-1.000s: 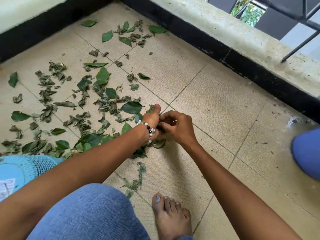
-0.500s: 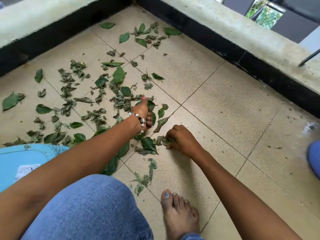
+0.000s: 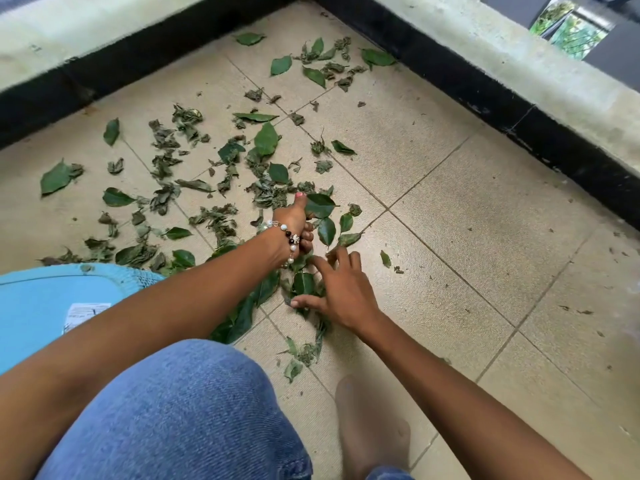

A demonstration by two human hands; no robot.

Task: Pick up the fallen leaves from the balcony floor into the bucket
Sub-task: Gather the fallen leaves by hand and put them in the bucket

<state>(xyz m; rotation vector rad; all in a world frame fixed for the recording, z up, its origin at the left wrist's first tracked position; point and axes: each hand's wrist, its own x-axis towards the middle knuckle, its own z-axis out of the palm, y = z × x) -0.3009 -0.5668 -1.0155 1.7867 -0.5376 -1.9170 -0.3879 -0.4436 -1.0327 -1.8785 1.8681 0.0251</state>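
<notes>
Green and dried fallen leaves (image 3: 266,139) lie scattered over the beige tiled balcony floor, thickest at centre left. My left hand (image 3: 295,224), with a bead bracelet at the wrist, grips a bunch of leaves, thumb up beside a broad green leaf (image 3: 320,205). Just below it, my right hand (image 3: 341,289) lies with fingers spread flat on a small heap of leaves (image 3: 304,283) on the floor. The light blue bucket (image 3: 41,299) stands at the left edge, partly hidden behind my left arm.
A black skirting and a concrete ledge (image 3: 519,60) bound the floor at the back and right. My jeans-covered knee (image 3: 187,410) and bare foot (image 3: 372,427) fill the foreground. Tiles to the right hold only small crumbs.
My hands, together a second ago, have parted. The right hand has gone from curled over leaves to spread flat on them. The left hand keeps its bunch.
</notes>
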